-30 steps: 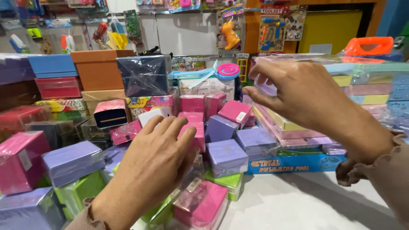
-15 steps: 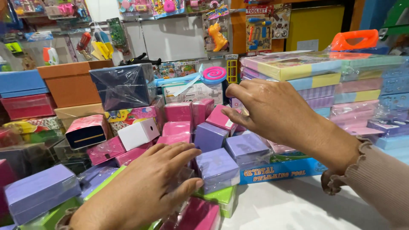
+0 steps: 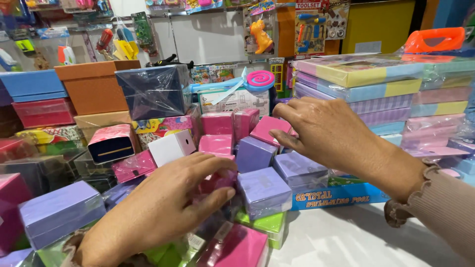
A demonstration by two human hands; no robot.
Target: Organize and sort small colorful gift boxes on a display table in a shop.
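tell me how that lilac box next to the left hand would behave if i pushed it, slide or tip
The lilac box would probably slide rather than tip: it looks squat and flat-sided. Its shiny plastic wrap suggests a slippery surface. It sits on a green box in a loose pile beside the left hand, so a push could well shift its neighbours too.
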